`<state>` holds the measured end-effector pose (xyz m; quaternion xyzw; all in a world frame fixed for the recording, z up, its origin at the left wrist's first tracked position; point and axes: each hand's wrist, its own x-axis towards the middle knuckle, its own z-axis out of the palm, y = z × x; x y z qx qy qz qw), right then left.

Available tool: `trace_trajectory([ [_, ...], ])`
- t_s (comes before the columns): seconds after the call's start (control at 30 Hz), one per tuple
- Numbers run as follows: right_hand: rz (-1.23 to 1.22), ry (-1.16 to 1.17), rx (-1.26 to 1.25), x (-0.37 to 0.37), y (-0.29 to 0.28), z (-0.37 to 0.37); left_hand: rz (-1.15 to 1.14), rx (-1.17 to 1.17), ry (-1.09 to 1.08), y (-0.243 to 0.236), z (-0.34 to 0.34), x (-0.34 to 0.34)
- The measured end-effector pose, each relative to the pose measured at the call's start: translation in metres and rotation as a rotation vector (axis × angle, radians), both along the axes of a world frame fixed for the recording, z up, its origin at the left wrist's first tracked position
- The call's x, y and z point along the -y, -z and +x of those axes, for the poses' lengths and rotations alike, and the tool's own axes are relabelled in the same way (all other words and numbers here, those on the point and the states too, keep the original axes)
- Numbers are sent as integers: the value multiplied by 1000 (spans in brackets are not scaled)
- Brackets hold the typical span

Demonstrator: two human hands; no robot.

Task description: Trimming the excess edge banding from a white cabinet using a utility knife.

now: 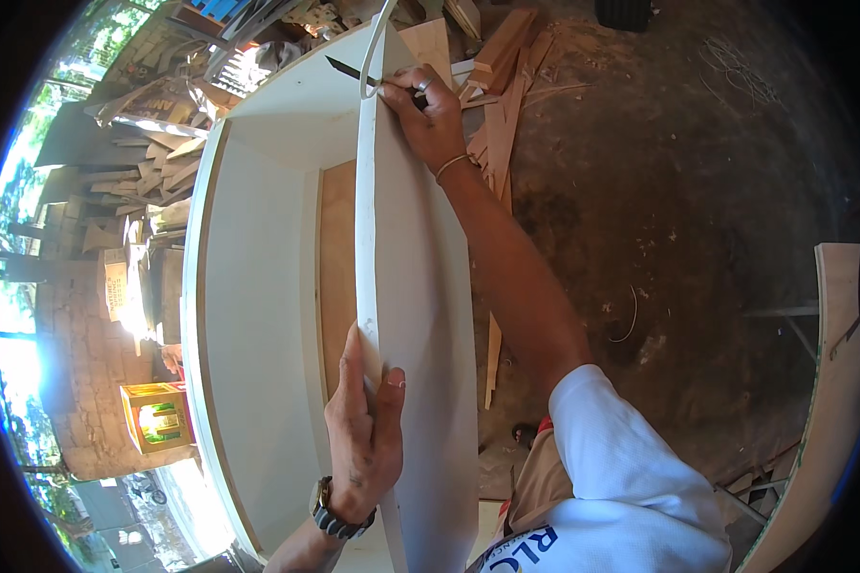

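My right hand (428, 121) is closed on a black-bladed knife (344, 67) at the far end of an upright white panel (416, 258), where a thin white strip (371, 48) curls up from the edge. My left hand (363, 430), with a watch at the wrist, grips the same panel lower down, fingers along one face and thumb across the edge. The panel is part of a white box-like cabinet (258, 248) with a light wood back (337, 201) inside.
Long wooden boards (502, 48) lie beside the cabinet on the concrete floor (659, 239). At the left are stacked wood offcuts (143, 172) and a yellow crate (153, 415), with part of another person's hand (172, 359) above it. A long board (822, 277) stands at the right.
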<state>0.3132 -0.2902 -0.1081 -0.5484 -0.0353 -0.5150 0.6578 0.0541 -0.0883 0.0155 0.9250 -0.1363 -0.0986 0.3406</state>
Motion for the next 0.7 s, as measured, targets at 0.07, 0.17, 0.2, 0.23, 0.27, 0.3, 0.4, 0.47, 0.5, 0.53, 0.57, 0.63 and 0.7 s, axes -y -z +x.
trace_trajectory([
  [0.07,-5,4,5,1,0,1,2,-3,-11,0,0,0],
  [0.17,-5,4,3,3,1,5,-4,15,-7,2,0,0],
  [0.2,-3,-2,-11,4,0,7,-21,12,-1,2,0,0],
  [0.23,3,-15,-28,5,0,9,-15,9,-6,2,0,0],
  [0.27,0,-12,-19,6,0,12,7,14,-9,2,0,-1],
  [0.3,0,-14,-13,7,0,14,-10,8,-7,2,0,-1],
  [0.4,-9,-3,-27,11,0,19,-9,12,2,1,-1,-1],
  [0.47,-32,-14,-56,14,1,21,6,14,-17,1,-2,-1],
  [0.5,-50,-31,-74,16,2,22,-20,33,-17,2,-2,-1],
  [0.53,-59,-46,-113,19,2,23,-37,55,-34,3,-3,0],
  [0.57,-51,-38,-66,19,2,26,-17,65,-58,4,-3,1],
  [0.63,-14,-20,-11,19,1,31,-11,18,-45,3,-3,-1],
  [0.7,-18,-10,2,20,1,36,-7,33,-45,4,-3,-1],
])
